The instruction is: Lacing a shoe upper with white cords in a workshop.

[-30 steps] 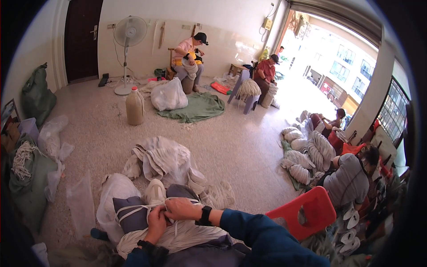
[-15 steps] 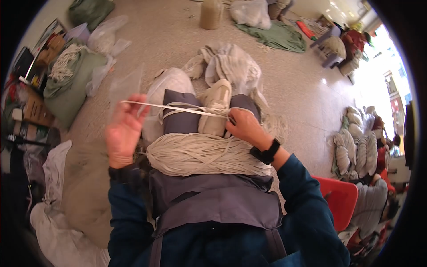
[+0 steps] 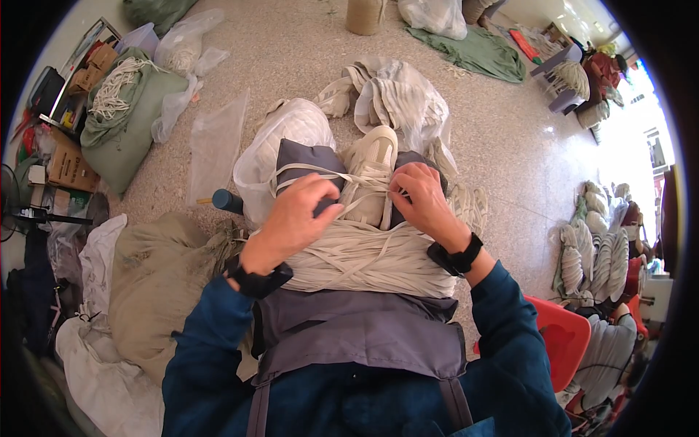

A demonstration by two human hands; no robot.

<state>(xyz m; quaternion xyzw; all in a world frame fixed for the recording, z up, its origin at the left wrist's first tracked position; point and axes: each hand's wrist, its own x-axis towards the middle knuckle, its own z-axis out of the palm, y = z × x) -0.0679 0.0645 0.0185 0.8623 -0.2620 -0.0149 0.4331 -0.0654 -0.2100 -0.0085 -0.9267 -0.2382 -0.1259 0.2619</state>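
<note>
A cream sneaker point(image 3: 377, 151) is wedged between my grey-covered knees, toe pointing away, with loose pale laces across its front. My right hand point(image 3: 426, 198) is at the shoe's right side, its thumb and fingers closed on a shoelace point(image 3: 376, 188). Left of the shoe, my left hand point(image 3: 295, 216) hovers over my knee, fingers curved and the thumb apart from them. I see nothing held in it. A loop of lace passes just beyond its fingers. Across my lap, below both hands, lies a thick bundle of cream laces point(image 3: 364, 262).
Plastic bags with pale shoes point(image 3: 400, 98) lie on the floor beyond my knees. A dark blue bottle point(image 3: 227, 201) stands at left, near a brown sack point(image 3: 164, 284) and a green sack point(image 3: 124, 138). A red stool point(image 3: 561, 335) is on the right, with lace bundles point(image 3: 593, 255) and people beyond.
My left hand has come down and right from the far left, where it held a lace stretched taut, and that lace is now slack. My right hand has stayed by the shoe.
</note>
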